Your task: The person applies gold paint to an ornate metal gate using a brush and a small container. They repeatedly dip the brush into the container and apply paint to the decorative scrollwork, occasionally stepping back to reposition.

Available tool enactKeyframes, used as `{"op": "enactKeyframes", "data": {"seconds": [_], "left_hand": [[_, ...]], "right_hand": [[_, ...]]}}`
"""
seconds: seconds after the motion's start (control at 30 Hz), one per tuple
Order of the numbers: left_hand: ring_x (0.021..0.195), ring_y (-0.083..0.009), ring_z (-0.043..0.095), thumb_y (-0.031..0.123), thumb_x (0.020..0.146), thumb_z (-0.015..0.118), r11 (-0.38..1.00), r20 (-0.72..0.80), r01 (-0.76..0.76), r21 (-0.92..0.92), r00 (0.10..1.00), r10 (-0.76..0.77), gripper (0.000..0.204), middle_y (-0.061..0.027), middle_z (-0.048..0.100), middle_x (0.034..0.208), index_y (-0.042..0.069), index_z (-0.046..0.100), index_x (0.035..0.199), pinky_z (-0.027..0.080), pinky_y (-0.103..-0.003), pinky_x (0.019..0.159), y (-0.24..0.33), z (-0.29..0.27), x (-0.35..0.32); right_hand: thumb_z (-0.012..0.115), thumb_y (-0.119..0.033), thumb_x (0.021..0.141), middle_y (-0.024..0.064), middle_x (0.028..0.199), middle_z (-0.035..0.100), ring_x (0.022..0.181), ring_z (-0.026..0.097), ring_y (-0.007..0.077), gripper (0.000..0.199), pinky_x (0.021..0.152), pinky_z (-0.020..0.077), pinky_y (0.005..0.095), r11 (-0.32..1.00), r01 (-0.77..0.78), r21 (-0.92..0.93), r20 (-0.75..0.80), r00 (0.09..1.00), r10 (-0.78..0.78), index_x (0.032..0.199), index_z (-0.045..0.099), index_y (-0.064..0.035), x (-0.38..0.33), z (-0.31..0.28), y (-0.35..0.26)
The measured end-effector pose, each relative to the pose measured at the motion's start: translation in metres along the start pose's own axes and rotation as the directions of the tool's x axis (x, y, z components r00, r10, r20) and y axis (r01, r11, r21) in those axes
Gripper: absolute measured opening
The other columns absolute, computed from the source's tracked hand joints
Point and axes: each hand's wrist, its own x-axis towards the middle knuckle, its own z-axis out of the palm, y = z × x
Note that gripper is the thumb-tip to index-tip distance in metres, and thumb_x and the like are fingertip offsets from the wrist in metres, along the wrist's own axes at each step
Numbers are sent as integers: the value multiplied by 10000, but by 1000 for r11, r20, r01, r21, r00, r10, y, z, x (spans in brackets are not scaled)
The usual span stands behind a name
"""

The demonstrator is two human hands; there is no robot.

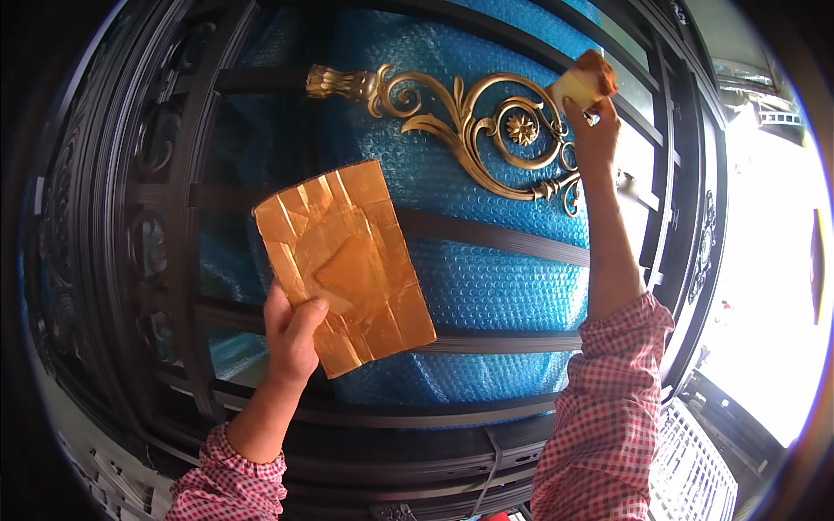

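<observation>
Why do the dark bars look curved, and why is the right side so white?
In the head view, the fisheye lens bends the straight dark bars toward the rim; daylight at the right edge is blown out to white, hiding detail there. The centre is sharp: the gold scroll ornament, the gold sheet in the left hand and the sponge in the right hand.

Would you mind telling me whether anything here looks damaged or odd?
The gold-coated cardboard in the left hand is creased and patchy, seemingly taped in overlapping strips. The sponge in the right hand has a browned end. Otherwise the gold scroll ornament looks intact.
</observation>
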Motion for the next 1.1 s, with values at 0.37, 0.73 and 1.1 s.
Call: {"op": "enactKeyframes", "data": {"seconds": [0.37, 0.73, 1.1], "left_hand": [[1025, -173, 477, 50, 722, 426, 1000, 27, -7, 17, 1000, 7, 500, -119, 479, 1123, -35, 354, 1209, 386, -311, 884, 1, 0, 1], [991, -137, 475, 36, 764, 440, 1000, 44, -9, -1, 999, 9, 442, -111, 493, 1107, -60, 359, 1189, 377, -283, 867, 3, -2, 1], [974, -130, 483, 26, 767, 434, 1000, 56, -19, -22, 998, 20, 446, -108, 487, 1119, -55, 351, 1199, 386, -282, 858, 6, -2, -1]], "right_hand": [[669, -238, 735, 87, 831, 621, 783, 575, 172, 314, 722, 437, 310, 992, 117, 50, -4, 993, -117, 919, 588, 4, 0, 17, -33], [649, -251, 719, 42, 922, 586, 917, 541, 230, 264, 819, 390, 380, 972, 222, -77, 16, 975, -222, 928, 586, -102, -4, 28, -62], [641, -265, 719, 105, 877, 598, 851, 565, 270, 289, 763, 433, 397, 985, 114, -127, -50, 991, -121, 906, 574, -55, 3, 30, -41]]}}
